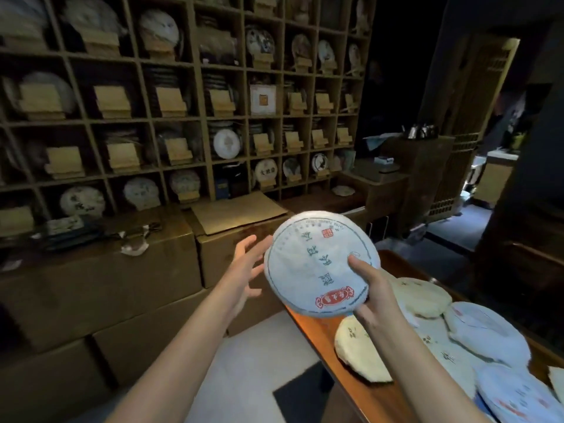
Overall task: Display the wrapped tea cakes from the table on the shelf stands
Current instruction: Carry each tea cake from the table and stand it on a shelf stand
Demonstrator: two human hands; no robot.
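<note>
1. A wrapped tea cake, printed with green characters and a red seal, was held up in the air between the table and the shelf, its face tilted toward the camera.
2. The cake was clamped at its lower right edge by the right hand, the thumb pressed on the printed face and the fingers curled behind the rim.
3. The left hand was raised just beside the cake's left edge with its fingers spread apart; whether the fingertips touched the wrapper could not be told from the blurred view.
4. More wrapped cakes were seen lying flat and overlapping on the table at lower right, so the task was judged to be far from finished.
5. Many wooden stands in the shelf's compartments were seen bare, while others already carried cakes.
6. The step in hand was judged to be the carry: one cake lifted from the table and not yet placed.
7. The next move was thought to call for a two-handed steadying, a reach over the cardboard boxes stacked below the shelf, and the cake being set upright, face outward, on a bare stand.
</note>
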